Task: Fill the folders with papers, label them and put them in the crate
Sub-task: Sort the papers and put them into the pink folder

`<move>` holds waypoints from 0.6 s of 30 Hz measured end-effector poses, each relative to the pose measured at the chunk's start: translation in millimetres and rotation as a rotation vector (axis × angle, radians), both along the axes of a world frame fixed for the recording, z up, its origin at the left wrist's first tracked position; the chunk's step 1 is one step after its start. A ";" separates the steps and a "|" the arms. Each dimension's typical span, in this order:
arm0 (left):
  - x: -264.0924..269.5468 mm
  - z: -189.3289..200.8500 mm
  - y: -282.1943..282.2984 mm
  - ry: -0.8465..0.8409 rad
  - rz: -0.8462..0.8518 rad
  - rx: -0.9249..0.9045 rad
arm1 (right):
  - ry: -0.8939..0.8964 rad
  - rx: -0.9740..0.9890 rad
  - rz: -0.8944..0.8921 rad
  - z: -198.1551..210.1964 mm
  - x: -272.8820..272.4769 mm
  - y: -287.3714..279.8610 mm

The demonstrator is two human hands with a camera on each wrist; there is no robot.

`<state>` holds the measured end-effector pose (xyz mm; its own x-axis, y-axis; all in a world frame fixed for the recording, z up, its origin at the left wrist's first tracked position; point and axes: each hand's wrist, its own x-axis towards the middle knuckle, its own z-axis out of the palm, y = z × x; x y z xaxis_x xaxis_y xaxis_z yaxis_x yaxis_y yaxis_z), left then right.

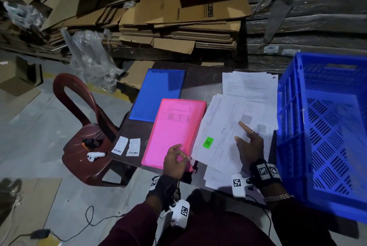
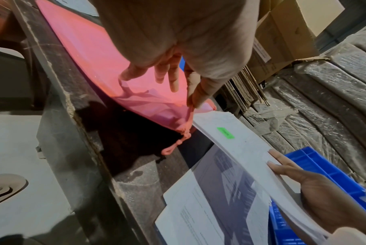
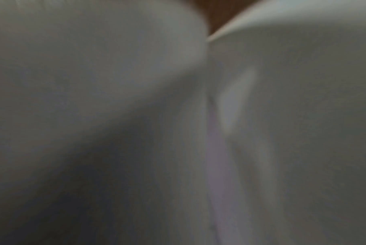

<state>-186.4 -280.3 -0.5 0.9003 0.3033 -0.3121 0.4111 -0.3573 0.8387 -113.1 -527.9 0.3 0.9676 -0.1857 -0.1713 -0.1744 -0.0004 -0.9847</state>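
A pink folder (image 1: 174,132) with a printed sheet inside lies at the table's near middle, and a blue folder (image 1: 158,94) lies beyond it. My left hand (image 1: 182,153) pinches the pink folder's (image 2: 106,54) near right edge, fingers curled, by its pink tie string (image 2: 177,144). To the right, my right hand (image 1: 246,138) grips a bowed stack of white papers (image 1: 224,126) bearing a green sticker (image 1: 208,142), thumb on top, index finger stretched out. Two white barcode labels (image 1: 127,146) lie left of the pink folder. The blue crate (image 1: 327,126) stands at far right. The right wrist view is a grey blur.
More loose papers (image 1: 250,84) spread behind the held stack on the dark table (image 1: 202,79). A brown plastic chair (image 1: 87,126) at the left carries a white controller (image 1: 95,156). Flattened cardboard (image 1: 178,17) piles up behind the table. A cable (image 1: 89,218) trails over the floor.
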 end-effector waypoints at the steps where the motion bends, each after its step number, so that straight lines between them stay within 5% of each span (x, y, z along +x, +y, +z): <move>1: 0.3 -0.2 0.0 0.003 0.001 0.018 | 0.013 0.017 0.018 -4.1 -0.2 0.6; 18: 0.7 2.5 -0.8 -0.029 -0.186 0.180 | 0.148 -0.170 0.319 -22.4 15.9 10.6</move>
<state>-185.6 -281.1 2.1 0.9535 0.1803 -0.2415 0.3014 -0.5687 0.7654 -97.2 -517.4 -22.2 0.9483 0.0829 -0.3063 -0.2795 -0.2389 -0.9300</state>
